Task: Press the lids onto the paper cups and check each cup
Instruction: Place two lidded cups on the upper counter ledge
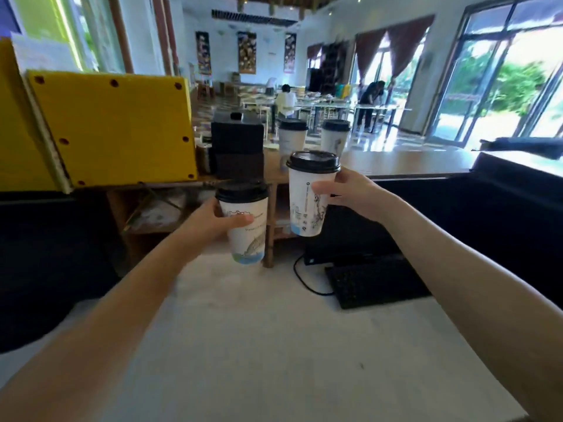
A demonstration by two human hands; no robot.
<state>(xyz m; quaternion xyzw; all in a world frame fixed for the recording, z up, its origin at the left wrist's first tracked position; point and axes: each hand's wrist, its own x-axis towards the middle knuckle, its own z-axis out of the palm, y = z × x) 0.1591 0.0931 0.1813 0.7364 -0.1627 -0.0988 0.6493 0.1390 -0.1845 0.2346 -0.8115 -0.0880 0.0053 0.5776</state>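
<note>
Far left of frame: flat yellow panel (112, 129), matte, with round screw holes along its edges, leaning above a wooden shelf unit (268, 220). Left hand (213, 222) wrapped around a tapered white paper cup (247, 231), thumb across the printed wall; black domed plastic lid (242, 190) sits on its rim. Cup is held off the pale matte table (274, 345), centre frame. Just right and higher, right hand (350, 193) clamped on a taller paper cup (309, 202) with line-art print and a glossy black lid (313, 162), tilted slightly; the two cups are apart. Behind, on the wooden counter (396, 162), two more lidded cups (293, 136) stand upright. Lower right: black keyboard (374, 281) with a cable.
</note>
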